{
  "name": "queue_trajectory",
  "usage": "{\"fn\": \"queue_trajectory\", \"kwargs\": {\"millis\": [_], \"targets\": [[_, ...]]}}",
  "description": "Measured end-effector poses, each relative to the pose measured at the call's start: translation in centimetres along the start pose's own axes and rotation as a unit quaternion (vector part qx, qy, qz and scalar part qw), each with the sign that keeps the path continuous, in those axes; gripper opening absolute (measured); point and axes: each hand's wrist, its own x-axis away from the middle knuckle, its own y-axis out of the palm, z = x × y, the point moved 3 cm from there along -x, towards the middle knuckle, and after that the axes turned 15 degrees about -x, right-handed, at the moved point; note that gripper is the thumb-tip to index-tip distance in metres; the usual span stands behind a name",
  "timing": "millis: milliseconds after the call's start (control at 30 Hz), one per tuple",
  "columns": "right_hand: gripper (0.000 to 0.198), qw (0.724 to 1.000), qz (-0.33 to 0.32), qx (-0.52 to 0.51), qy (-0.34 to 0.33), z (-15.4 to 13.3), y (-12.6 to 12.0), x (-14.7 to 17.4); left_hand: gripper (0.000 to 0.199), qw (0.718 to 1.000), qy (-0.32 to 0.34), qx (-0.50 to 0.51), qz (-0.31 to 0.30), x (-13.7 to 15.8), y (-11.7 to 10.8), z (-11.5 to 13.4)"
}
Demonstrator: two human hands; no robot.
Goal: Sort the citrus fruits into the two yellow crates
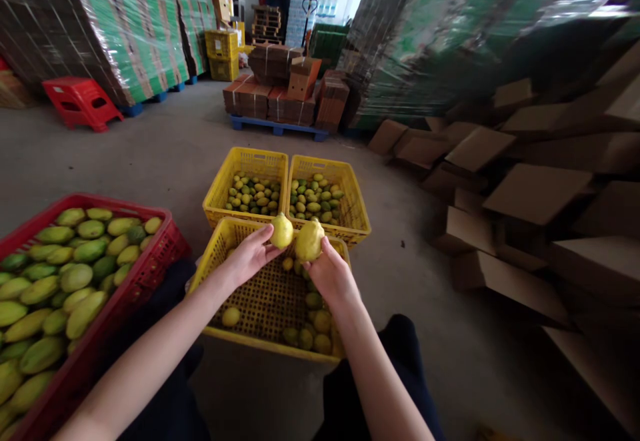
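Note:
My left hand (254, 252) is closed around a smooth yellow lemon (282, 231). Close beside it, my right hand (334, 274) grips a larger, bumpier lemon (309, 241). Both fruits are held up over the near yellow crate (240, 345), whose perforated floor shows on the left. A single lemon (231, 317) lies on that floor, and several more are gathered along the crate's right side, partly hidden by my right hand and forearm.
Two yellow crates (213, 191) of green and yellow lemons stand just beyond. At left is a full red crate (167, 227) of lemons. Cardboard boxes (537, 191) pile up at right. Farther back are a red stool (83, 101), a blue pallet (277, 125) of flattened cartons and wrapped stacks.

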Motion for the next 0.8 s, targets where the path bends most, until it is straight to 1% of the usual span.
{"fn": "queue_trajectory", "kwargs": {"millis": [67,167,233,333,433,500,667,800], "targets": [[0.032,1.000,0.008,-0.010,0.004,0.0,-0.2,0.0,0.018,1.000,0.005,0.000,0.000,0.0,-0.1,0.1],[0.029,1.000,0.009,-0.003,-0.014,-0.2,-0.5,-0.2,0.020,1.000,0.020,0.002,0.005,-0.1,-0.3,0.2],[0.028,1.000,0.015,0.002,-0.021,-0.1,-0.7,-0.3,0.022,1.000,0.002,0.002,0.014,-0.1,-0.3,0.1],[0.029,1.000,0.018,0.002,-0.010,0.1,-0.7,-0.3,0.030,0.999,-0.035,-0.009,0.017,0.1,0.0,0.1],[0.024,1.000,-0.004,0.017,0.010,0.1,-0.2,0.1,0.028,0.999,-0.015,-0.030,0.012,0.5,0.3,0.4],[0.021,0.999,-0.009,0.032,0.018,0.0,0.2,0.3,0.031,0.999,-0.002,-0.043,0.006,0.6,0.3,0.6],[0.017,0.999,0.020,0.027,0.026,-0.3,0.4,0.6,0.031,0.998,-0.014,-0.059,-0.018,0.5,0.1,0.3],[0.017,0.999,0.046,-0.001,0.011,-0.2,0.3,0.5,0.032,0.999,-0.037,-0.029,-0.016,0.2,-0.1,-0.2]]}}
